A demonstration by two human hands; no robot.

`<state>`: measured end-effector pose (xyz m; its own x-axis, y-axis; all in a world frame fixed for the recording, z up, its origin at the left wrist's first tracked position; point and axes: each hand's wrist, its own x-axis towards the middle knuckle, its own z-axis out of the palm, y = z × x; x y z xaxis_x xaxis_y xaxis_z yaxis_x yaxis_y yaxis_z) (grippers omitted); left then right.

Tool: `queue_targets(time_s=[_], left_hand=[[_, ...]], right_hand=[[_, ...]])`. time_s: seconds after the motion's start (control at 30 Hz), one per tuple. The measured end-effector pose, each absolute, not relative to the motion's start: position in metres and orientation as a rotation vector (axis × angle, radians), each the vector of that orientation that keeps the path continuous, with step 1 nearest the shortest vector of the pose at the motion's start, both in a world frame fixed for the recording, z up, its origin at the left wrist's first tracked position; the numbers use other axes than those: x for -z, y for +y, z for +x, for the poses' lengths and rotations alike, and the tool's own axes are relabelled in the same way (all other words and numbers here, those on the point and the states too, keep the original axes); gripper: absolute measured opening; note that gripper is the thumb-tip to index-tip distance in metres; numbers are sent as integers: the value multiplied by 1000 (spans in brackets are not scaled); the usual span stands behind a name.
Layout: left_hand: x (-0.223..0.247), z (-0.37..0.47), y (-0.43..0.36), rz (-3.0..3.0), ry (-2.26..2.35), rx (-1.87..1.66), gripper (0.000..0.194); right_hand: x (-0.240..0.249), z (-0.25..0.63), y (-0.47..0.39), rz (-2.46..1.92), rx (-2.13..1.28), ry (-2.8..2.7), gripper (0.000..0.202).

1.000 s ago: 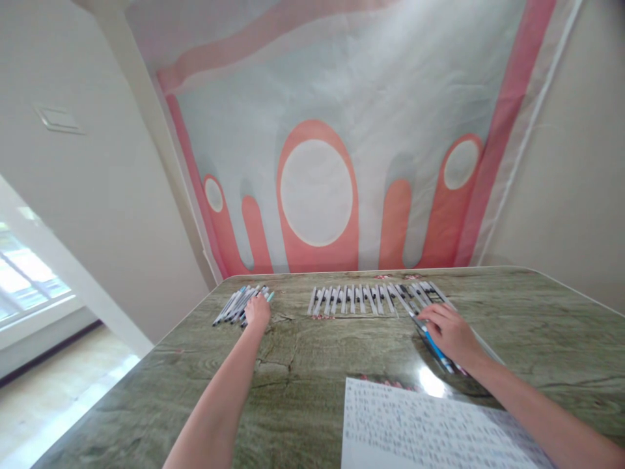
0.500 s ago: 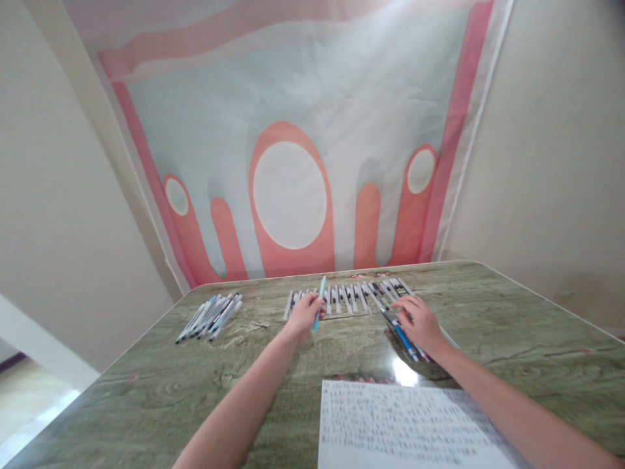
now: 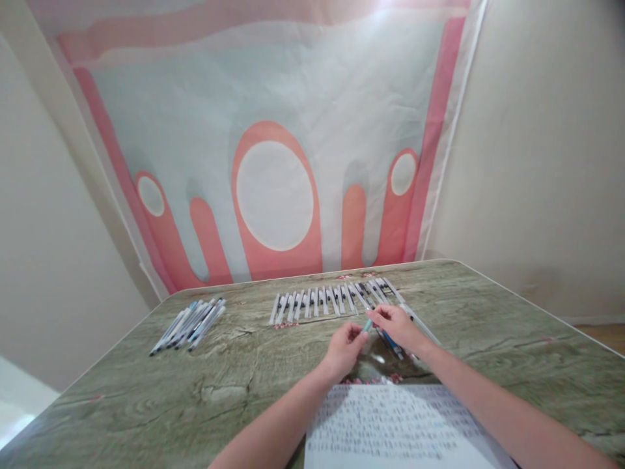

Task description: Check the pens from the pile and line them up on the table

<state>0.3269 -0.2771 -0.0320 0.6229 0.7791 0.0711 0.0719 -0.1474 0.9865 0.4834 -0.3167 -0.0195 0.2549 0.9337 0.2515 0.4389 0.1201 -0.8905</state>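
Observation:
My left hand [image 3: 346, 348] is closed on the lower end of a light-blue pen [image 3: 367, 325], above the table right of centre. At the pen's upper end, the fingers of my right hand [image 3: 395, 324] are pinched together. Blue and dark pens [image 3: 393, 345] lie just beneath and beside my right hand, which partly hides them. Behind both hands, a long row of clear pens with dark parts [image 3: 315, 303] lies side by side across the table.
A loose pile of pens [image 3: 188, 326] lies at the left on the green wood-patterned table [image 3: 234, 391]. Sheets covered in handwriting [image 3: 390, 423] rest at the near edge, under my forearms. A patterned cloth [image 3: 273, 195] hangs behind the table.
My left hand has moved right and nearer with the light-blue pen. My right hand has shifted left to the pen, its fingers now closed. The camera view has turned slightly right.

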Motion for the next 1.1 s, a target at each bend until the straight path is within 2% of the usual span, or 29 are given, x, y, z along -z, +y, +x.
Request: queue_targets(time_s=[0.2,0.37,0.77,1.1], left_hand=[[31,322,-276,1643,787,-621,26],[26,321,-276,1415,688,-495,32],[14,314,-275,842,470,-258,27],[19,315,-280,1096,501,-398,37]], right_hand=[[16,479,-320,-1411,-770,-1254,35],[16,479,-320,-1324,-884,-1204,33],[11,477,-322,-1158,-1058,-1082,34],[13,476,-321,-1306,-995,-1053,37]])
